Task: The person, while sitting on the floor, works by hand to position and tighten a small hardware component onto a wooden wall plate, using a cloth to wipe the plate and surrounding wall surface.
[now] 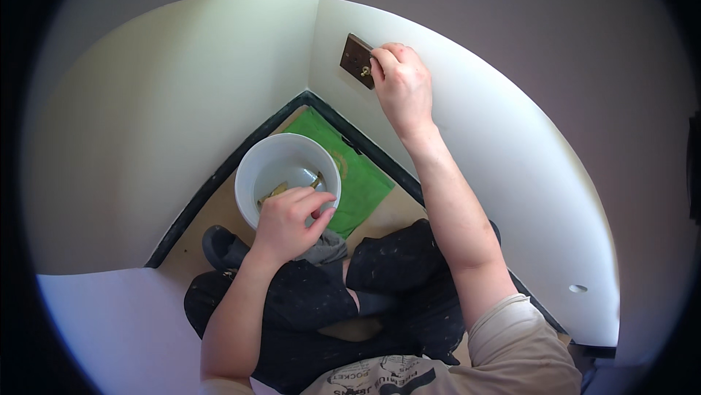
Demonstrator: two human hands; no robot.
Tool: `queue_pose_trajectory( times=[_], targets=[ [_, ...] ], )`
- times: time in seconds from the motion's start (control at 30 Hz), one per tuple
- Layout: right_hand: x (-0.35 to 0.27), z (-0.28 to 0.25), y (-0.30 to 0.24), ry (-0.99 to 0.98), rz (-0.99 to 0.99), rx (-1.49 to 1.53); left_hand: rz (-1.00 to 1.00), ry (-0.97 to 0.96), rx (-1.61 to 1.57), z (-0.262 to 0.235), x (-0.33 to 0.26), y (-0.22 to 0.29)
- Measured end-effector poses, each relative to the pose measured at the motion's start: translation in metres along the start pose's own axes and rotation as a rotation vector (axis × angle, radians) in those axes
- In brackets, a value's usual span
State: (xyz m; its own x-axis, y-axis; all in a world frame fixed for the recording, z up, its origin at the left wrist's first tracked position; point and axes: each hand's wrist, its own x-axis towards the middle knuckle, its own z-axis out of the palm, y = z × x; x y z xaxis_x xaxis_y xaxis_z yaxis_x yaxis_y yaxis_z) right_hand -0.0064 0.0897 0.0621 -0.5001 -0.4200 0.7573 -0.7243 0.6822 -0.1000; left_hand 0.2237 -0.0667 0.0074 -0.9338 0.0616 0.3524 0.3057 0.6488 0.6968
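A dark brown wall plate with small brass-coloured fittings is on the right-hand wall near the corner. My right hand reaches up to its right edge, fingers closed in a pinch; the fingertips overlap the plate, and what they grip is hidden. Below, a white bucket stands on the floor with a few yellowish-brown pieces inside. My left hand hovers over the bucket's near rim, fingers curled and thumb close to the index finger. I cannot make out anything between them.
A green cloth or bag lies on the floor behind and right of the bucket. Dark skirting runs along both walls to the corner. My crossed legs in dark trousers fill the near floor, beside a dark slipper.
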Motion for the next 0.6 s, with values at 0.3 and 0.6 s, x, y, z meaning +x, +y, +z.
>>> queue_pose_trajectory(
  times=[0.3, 0.6],
  targets=[
    [0.031, -0.006, -0.009, -0.007, -0.149, 0.088, 0.012, 0.062, -0.067, -0.001, -0.002, 0.003],
    [-0.076, -0.077, -0.060, -0.566, 0.348, 0.902, -0.396, 0.150, -0.907, 0.009, 0.034, 0.018]
  ],
)
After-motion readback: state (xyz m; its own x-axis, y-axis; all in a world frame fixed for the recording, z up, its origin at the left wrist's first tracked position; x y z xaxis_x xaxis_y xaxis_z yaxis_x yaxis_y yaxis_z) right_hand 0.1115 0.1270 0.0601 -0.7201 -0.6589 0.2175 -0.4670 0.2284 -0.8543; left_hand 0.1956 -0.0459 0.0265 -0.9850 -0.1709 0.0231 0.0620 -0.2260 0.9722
